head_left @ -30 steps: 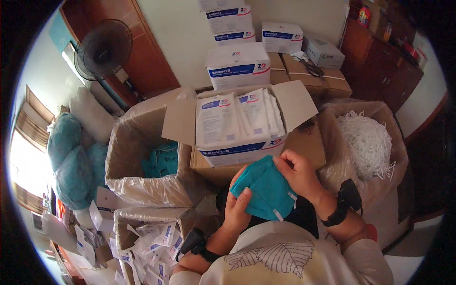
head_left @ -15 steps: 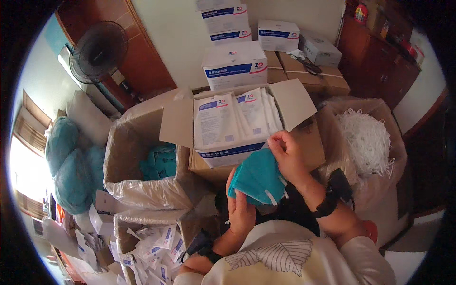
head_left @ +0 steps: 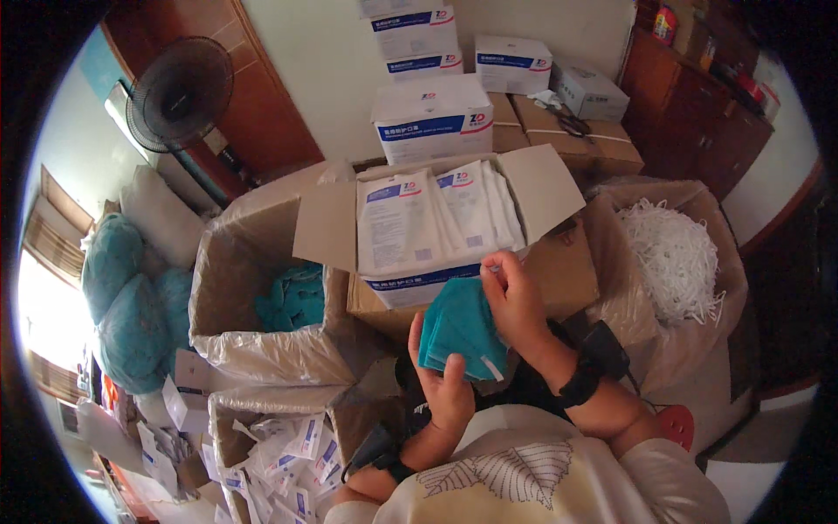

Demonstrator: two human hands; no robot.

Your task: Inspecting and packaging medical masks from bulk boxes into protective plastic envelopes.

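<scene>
A small stack of teal folded face masks (head_left: 463,327) with white strap ends is held in front of my chest. My left hand (head_left: 447,397) grips the stack from below and the left, thumb across its front. At the upper right edge of the masks, my right hand (head_left: 517,301) is closed in a pinch; the exact bit between its fingertips is hard to make out. Just beyond sits an open white box (head_left: 428,290) with its side flaps spread, filled with upright white packets (head_left: 397,223).
To the left, a plastic-lined carton (head_left: 271,349) holds teal masks; below it another contains printed packets (head_left: 284,463). On the right, a lined carton (head_left: 602,218) bears a heap of white straps (head_left: 668,262). White boxes (head_left: 432,118) are stacked behind; a black fan (head_left: 179,92) stands far left.
The mask stack has tilted more upright and shifted slightly left. My right hand has moved a little left and down along its edge, while my left hand keeps its grip.
</scene>
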